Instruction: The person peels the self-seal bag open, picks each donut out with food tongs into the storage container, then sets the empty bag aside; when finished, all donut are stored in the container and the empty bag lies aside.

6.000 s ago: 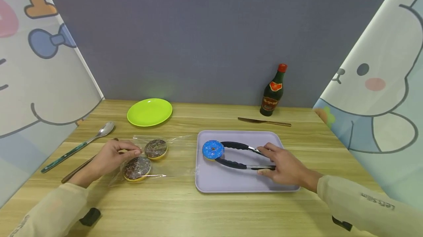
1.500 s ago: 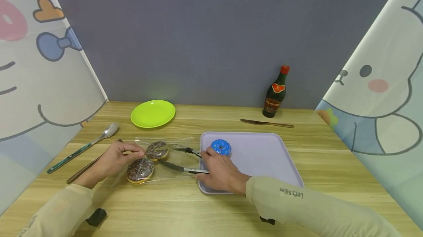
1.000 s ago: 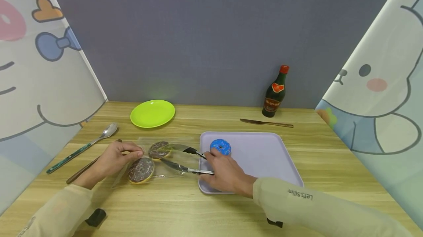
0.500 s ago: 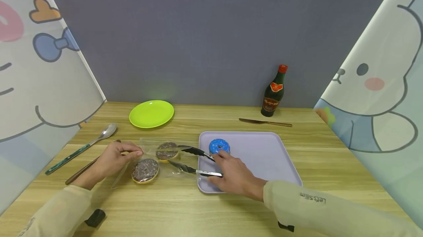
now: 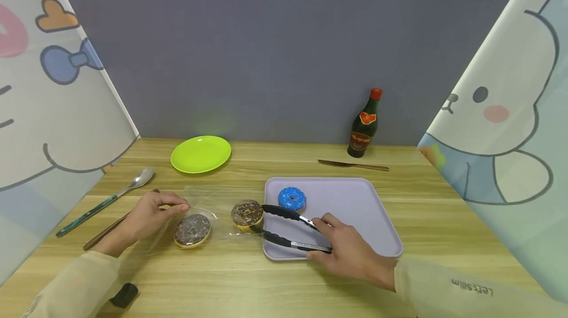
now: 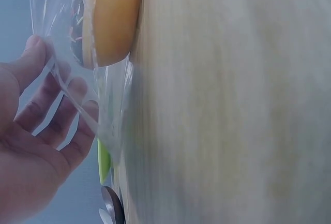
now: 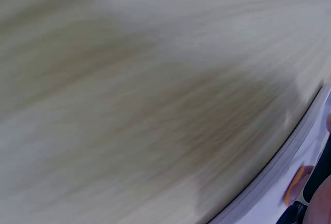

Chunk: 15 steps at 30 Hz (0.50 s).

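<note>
My left hand pinches the edge of a clear plastic bag between thumb and fingers, holding it raised. A chocolate-iced donut with sprinkles lies inside the bag, close to that hand. My right hand grips black-handled metal tongs, whose black tips hold a second chocolate donut just left of the tray. Whether this donut is fully out of the bag I cannot tell. On the lilac tray, near its left side, rests a blue-iced donut.
A green plate stands at the back left. Left of the bag lie a spoon with a green handle and a dark slim utensil, partly hidden. A knife lies behind the tray, near a dark bottle.
The tongs have let go of the blue donut on the tray, reached left into the bag and taken a chocolate donut, pulling it right. My left hand keeps its place on the bag.
</note>
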Available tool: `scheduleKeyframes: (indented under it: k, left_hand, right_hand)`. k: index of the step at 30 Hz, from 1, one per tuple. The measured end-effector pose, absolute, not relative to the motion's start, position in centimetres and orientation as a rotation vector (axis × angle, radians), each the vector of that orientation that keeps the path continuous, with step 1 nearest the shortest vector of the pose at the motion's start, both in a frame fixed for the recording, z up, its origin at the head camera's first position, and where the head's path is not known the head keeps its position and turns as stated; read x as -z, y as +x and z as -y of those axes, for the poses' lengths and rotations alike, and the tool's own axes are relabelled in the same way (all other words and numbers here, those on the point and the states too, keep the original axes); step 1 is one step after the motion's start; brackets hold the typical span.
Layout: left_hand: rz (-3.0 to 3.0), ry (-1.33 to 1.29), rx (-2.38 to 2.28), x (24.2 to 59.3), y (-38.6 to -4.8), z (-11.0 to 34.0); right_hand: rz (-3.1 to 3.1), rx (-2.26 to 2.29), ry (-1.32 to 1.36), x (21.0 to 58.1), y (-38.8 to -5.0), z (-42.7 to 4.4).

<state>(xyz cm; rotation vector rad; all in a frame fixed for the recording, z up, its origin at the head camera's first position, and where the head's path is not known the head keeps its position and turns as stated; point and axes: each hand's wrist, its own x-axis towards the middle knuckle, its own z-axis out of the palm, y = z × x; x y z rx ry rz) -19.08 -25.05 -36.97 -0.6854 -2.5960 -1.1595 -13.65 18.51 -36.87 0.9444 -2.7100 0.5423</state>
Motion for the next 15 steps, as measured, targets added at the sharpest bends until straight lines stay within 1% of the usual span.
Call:
scheduleKeyframes:
  k: [7, 15]
  left_hand:
    - [2.573, -0.699, 1.158, 36.9, -19.0, 25.2]
    - [2.551, -0.673, 1.131, 37.0, -18.8, 25.2]
  right_hand:
    - [2.607, -0.544, 0.967, 37.2, -12.5, -21.6]
    - [2.518, -0.549, 1.011, 37.6, -11.2, -23.9]
